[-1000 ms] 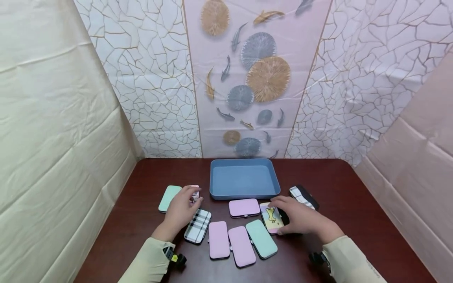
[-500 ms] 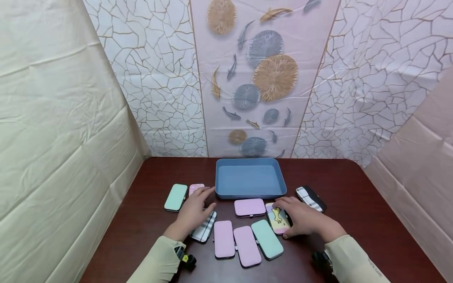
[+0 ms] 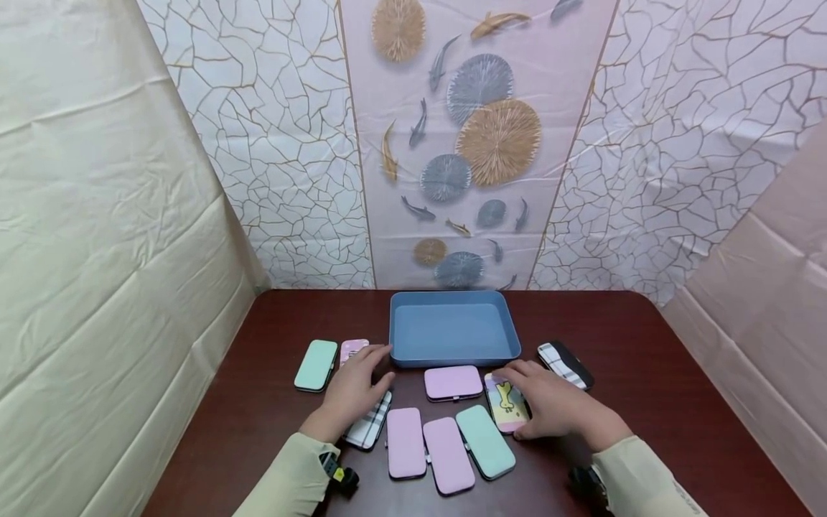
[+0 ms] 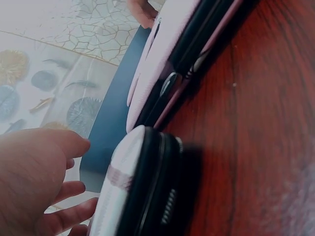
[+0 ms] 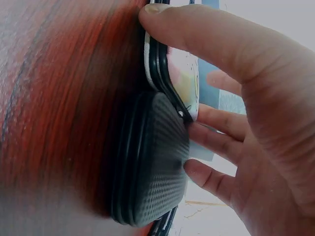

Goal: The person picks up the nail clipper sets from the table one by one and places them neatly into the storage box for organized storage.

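My left hand (image 3: 354, 388) lies with fingers stretched out over a plaid case (image 3: 370, 429), fingertips near the corner of a blue tray (image 3: 452, 357). In the left wrist view the hand (image 4: 34, 182) hovers beside that plaid case (image 4: 133, 196) without holding it. My right hand (image 3: 541, 399) grips a cartoon-printed case (image 3: 505, 399), thumb at its near end and fingers at the far end. The right wrist view shows the thumb of this hand (image 5: 246, 98) on the edge of the printed case (image 5: 183, 78), with a black mesh case (image 5: 152, 157) against it.
On the dark red table (image 3: 646, 373) lie a mint case (image 3: 316, 365), a small pink patterned case (image 3: 352, 349), a pink case (image 3: 454, 382) by the tray, two pink cases (image 3: 405, 443) (image 3: 448, 455), a mint case (image 3: 484, 441) and a plaid-black case (image 3: 565, 364). Cloth walls close three sides.
My left hand has left the small pink patterned case and slid right, with fingers straightened toward the tray's corner. The right hand stays on the printed case.
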`<state>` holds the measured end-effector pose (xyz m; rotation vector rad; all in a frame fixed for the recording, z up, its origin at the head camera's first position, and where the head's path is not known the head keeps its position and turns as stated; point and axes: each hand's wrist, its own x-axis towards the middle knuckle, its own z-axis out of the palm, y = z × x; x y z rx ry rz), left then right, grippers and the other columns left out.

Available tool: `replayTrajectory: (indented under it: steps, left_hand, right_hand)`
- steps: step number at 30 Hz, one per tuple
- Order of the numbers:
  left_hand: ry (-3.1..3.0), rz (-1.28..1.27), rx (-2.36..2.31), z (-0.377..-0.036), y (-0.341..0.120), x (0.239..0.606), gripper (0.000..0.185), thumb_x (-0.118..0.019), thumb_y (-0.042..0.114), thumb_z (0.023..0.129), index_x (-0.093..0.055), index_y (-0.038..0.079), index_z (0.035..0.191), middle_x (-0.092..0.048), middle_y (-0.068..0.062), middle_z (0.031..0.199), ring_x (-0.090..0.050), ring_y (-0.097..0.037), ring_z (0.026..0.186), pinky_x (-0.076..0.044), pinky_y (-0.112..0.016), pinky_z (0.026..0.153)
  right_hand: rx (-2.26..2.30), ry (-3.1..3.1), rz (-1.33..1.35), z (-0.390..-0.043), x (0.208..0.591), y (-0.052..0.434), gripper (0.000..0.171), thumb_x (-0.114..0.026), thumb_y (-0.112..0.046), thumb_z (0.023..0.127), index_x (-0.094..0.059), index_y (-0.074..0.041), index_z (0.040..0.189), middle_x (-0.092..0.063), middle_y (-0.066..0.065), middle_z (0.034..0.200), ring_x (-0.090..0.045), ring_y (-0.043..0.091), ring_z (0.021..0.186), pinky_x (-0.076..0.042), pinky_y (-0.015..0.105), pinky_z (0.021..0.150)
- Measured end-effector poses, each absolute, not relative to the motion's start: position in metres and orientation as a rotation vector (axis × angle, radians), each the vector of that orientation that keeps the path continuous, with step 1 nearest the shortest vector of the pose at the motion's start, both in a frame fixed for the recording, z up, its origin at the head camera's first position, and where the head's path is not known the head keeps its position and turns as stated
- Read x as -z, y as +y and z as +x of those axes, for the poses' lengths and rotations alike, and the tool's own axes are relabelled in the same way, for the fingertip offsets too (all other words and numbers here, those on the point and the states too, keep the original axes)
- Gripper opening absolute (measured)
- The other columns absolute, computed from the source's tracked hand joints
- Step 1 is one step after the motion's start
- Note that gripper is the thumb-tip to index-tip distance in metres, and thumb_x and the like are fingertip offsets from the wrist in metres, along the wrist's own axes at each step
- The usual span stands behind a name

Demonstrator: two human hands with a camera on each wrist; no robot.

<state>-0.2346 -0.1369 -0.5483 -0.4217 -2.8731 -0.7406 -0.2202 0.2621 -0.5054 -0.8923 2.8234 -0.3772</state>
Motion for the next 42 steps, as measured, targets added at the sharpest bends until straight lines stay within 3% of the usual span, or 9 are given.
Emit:
replayTrajectory:
  steps: [6,15,19,23,27,31,37,42]
  left_hand:
    - [-2.877,-0.431,0.726,-0.235,-0.137,0.55,0.057,-0.075,0.037,0.106,-0.061,0.024,0.159,-0.062,-0.004,0.155,-0.061,-0.027,0.14,-0.053,-0.054,0.11]
    - [-2.884,-0.434,0.716,-0.237,-0.136,0.549,0.056,-0.075,0.037,0.107,-0.061,0.023,0.159,-0.063,-0.005,0.153,-0.061,-0.029,0.14,-0.053,-0.054,0.11]
    - [-2.888,-0.429,0.71,-0.236,-0.136,0.55,0.056,-0.076,0.037,0.106,-0.062,0.023,0.158,-0.063,-0.005,0.152,-0.062,-0.028,0.139,-0.054,-0.054,0.109]
    - [-2.878,-0.444,0.705,-0.236,-0.136,0.552,0.055,-0.076,0.037,0.106,-0.063,0.022,0.157,-0.064,-0.004,0.151,-0.063,-0.028,0.138,-0.055,-0.053,0.109]
    - [-2.861,-0.473,0.704,-0.237,-0.136,0.554,0.055,-0.077,0.035,0.105,-0.064,0.021,0.156,-0.064,-0.004,0.151,-0.062,-0.029,0.139,-0.054,-0.054,0.109]
    - [-2.856,-0.496,0.666,-0.237,-0.134,0.555,0.056,-0.078,0.035,0.105,-0.064,0.02,0.156,-0.064,-0.005,0.152,-0.062,-0.03,0.139,-0.054,-0.054,0.11]
    - [-2.864,-0.506,0.616,-0.237,-0.133,0.556,0.056,-0.077,0.037,0.105,-0.063,0.021,0.157,-0.064,-0.005,0.152,-0.062,-0.03,0.139,-0.054,-0.053,0.11]
    - [-2.866,-0.508,0.631,-0.237,-0.133,0.555,0.055,-0.077,0.037,0.105,-0.064,0.021,0.156,-0.065,-0.005,0.151,-0.063,-0.029,0.138,-0.054,-0.054,0.109]
  right_hand:
    - [0.369,2.879,-0.926,-0.212,0.492,0.263,0.096,-0.102,-0.045,0.073,-0.06,-0.023,0.157,-0.058,0.008,0.152,-0.059,0.032,0.134,-0.055,0.057,0.104]
    - [0.592,2.889,-0.93,-0.212,0.469,0.255,0.105,-0.101,-0.047,0.076,-0.05,-0.034,0.166,-0.052,0.0,0.149,-0.058,0.017,0.119,-0.057,0.041,0.092]
    - [0.645,2.876,-0.909,-0.22,0.465,0.244,0.11,-0.098,-0.048,0.081,-0.038,-0.036,0.172,-0.05,0.005,0.145,-0.06,0.01,0.095,-0.054,0.032,0.074]
    - [0.657,2.899,-0.863,-0.23,0.462,0.232,0.104,-0.092,-0.051,0.087,-0.038,-0.032,0.173,-0.049,0.011,0.136,-0.052,0.007,0.066,-0.047,0.029,0.059]
    - [0.655,2.931,-0.796,-0.242,0.459,0.219,0.094,-0.086,-0.056,0.09,-0.045,-0.028,0.17,-0.047,0.012,0.13,-0.047,0.008,0.059,-0.044,0.03,0.055]
    - [0.668,2.977,-0.704,-0.255,0.46,0.203,0.092,-0.085,-0.061,0.089,-0.051,-0.026,0.166,-0.047,0.017,0.129,-0.054,0.014,0.068,-0.048,0.033,0.059]
    - [0.758,2.987,-0.5,-0.274,0.462,0.177,0.093,-0.08,-0.064,0.092,-0.046,-0.019,0.166,-0.051,0.026,0.137,-0.059,0.023,0.08,-0.051,0.039,0.066]
    - [0.836,2.922,-0.388,-0.286,0.462,0.156,0.097,-0.072,-0.071,0.095,-0.043,-0.01,0.165,-0.062,0.023,0.135,-0.065,0.027,0.096,-0.055,0.047,0.077]
